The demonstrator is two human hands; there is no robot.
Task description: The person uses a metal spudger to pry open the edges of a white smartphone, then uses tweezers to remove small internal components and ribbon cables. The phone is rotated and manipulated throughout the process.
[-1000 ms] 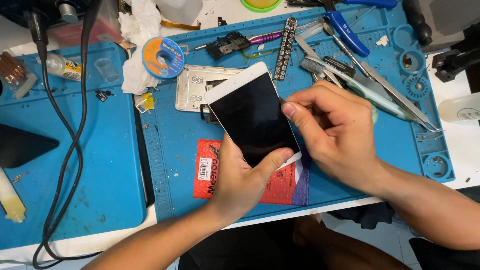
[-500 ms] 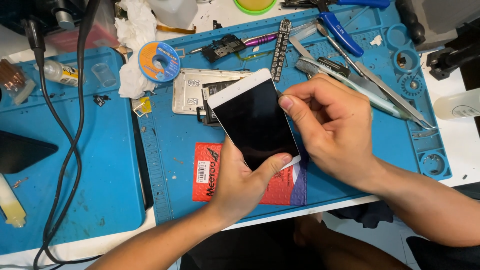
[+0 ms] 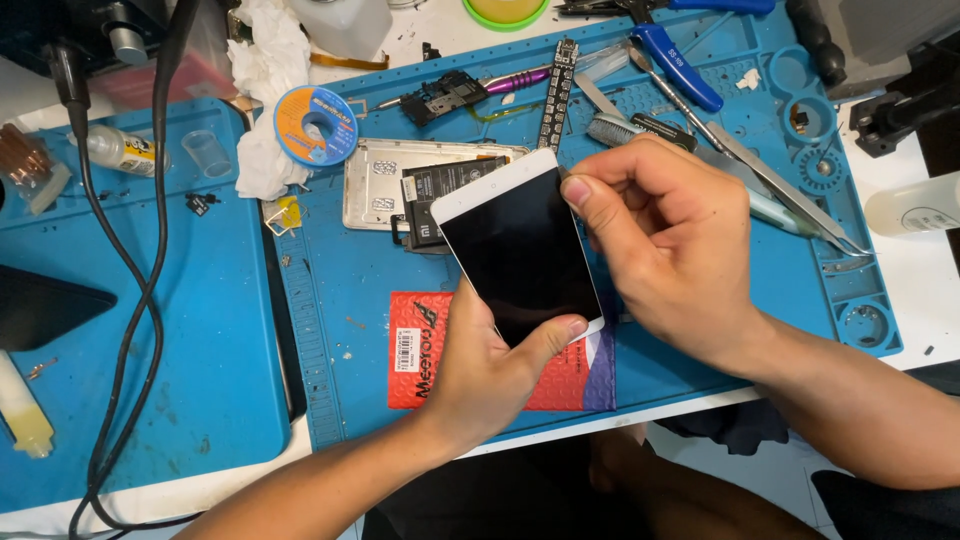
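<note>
Holding item, centre of frame: flat white-framed phone screen panel with black glass (image 3: 520,255), tilted, its top corner pointing to upper centre. Left hand (image 3: 490,365) grips the panel's lower end from beneath, thumb pressed across the bottom right corner. Right hand (image 3: 665,250) is closed on the panel's right long edge, index fingertip touching near the upper right corner; whether it pinches a tool cannot be told.

Beneath and behind the panel: silver metal phone back housing with black battery (image 3: 415,190), partly covered by the panel's upper left edge. Red padded envelope (image 3: 425,350) lies under the left hand, near the lower edge of the large blue silicone work mat (image 3: 340,300).

Upper centre and right of the mat, crowded: blue round spool of solder wire (image 3: 315,125), purple-handled screwdriver (image 3: 515,80), blue-handled pliers (image 3: 680,55), long steel tweezers (image 3: 790,200) running close to the mat's right rim.

Left of frame: second blue mat (image 3: 130,400), separated by a narrow dark gap, crossed by a black cable (image 3: 130,300). Open room: bare mat between the housing and the gap, left of the panel; lower left mat beside the cable.
</note>
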